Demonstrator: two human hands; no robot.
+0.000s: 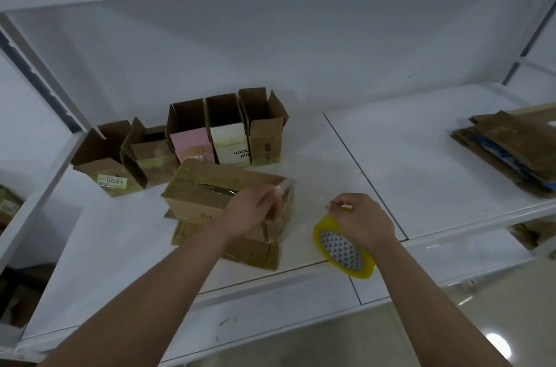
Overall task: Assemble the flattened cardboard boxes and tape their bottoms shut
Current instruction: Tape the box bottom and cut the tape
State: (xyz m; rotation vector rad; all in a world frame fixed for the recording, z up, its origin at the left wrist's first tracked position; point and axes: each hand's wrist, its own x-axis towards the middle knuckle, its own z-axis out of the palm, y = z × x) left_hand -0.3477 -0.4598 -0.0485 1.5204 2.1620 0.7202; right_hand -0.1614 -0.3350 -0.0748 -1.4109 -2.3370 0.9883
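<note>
A brown cardboard box [207,189] stands upside down on the white shelf [391,156], its bottom flaps folded shut and facing up. My left hand [252,210] presses a strip of clear tape onto the box's right edge. A stretch of tape runs from there to the yellow tape roll [346,249], which my right hand [361,222] grips just to the right of the box. Under the box lies a flattened piece of cardboard [249,249].
Several assembled boxes [228,132] stand open-topped in a row behind the one I work on. A stack of flattened boxes [511,153] lies at the far right of the shelf. The shelf's front edge runs below my forearms.
</note>
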